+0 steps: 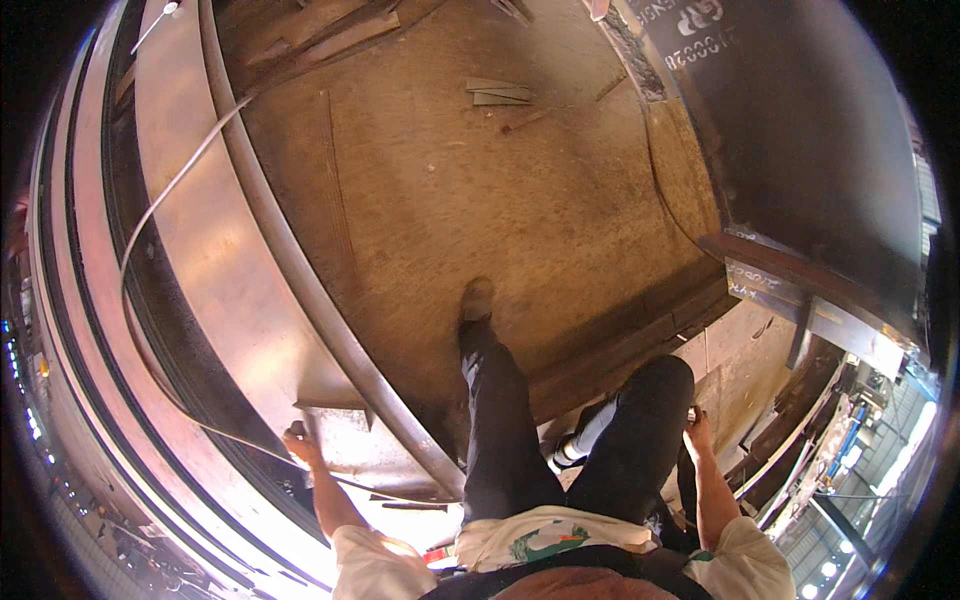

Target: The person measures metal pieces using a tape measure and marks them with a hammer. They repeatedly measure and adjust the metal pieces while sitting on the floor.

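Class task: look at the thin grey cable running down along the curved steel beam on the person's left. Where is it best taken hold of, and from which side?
Probably the cable is best gripped on its free stretch lying across the beam's broad face, from above. There it lies exposed on the flat surface; lower down, near the left hand, it hugs the beam's edge.

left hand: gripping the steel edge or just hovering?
Gripping. The left hand is closed on the curved steel beam, fingers curled around its edge.
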The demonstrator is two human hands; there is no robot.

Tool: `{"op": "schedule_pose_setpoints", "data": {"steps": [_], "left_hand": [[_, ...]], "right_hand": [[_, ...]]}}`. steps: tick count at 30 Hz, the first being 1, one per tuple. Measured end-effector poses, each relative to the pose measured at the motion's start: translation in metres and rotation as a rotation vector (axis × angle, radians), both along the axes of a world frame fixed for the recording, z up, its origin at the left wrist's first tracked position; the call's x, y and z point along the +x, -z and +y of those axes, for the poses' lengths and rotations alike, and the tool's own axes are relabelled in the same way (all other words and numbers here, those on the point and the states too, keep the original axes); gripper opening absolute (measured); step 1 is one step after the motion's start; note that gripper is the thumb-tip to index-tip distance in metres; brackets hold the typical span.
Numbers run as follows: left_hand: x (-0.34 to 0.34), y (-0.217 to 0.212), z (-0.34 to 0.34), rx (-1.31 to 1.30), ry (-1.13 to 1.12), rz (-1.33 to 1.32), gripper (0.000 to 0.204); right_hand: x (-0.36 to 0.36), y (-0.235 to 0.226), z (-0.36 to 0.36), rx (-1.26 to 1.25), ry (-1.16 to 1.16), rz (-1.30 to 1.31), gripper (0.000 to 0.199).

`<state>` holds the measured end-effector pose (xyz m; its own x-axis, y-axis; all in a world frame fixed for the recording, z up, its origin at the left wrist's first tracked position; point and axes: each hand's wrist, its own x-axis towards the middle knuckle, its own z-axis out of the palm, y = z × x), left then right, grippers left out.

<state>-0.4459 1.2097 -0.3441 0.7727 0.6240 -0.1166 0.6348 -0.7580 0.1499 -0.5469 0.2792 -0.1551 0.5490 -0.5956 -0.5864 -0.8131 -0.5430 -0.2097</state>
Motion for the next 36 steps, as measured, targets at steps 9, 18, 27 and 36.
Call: {"op": "schedule_pose_setpoints", "data": {"steps": [9, 18, 27, 36], "left_hand": [[0.016, -0.158, -0.155, -0.051, 0.229, -0.370, 0.040], [0.251, -0.343, -0.389, -0.807, 0.910, -0.428, 0.045], [0.255, -0.490, -0.616, -1.242, 1.853, -0.682, 0.048], [0.203, -0.505, -0.728, -1.276, 2.426, 0.016, 0.048]], "right_hand": [[-0.025, -0.085, 0.015, -0.088, 0.195, -0.139, 0.039], [0.230, -0.258, 0.203, 0.651, 0.295, -0.810, 0.049], [0.214, -0.364, 0.228, 1.505, 1.107, -1.150, 0.037], [0.104, -0.332, 0.167, 0.973, 1.441, -1.407, 0.033]]}}
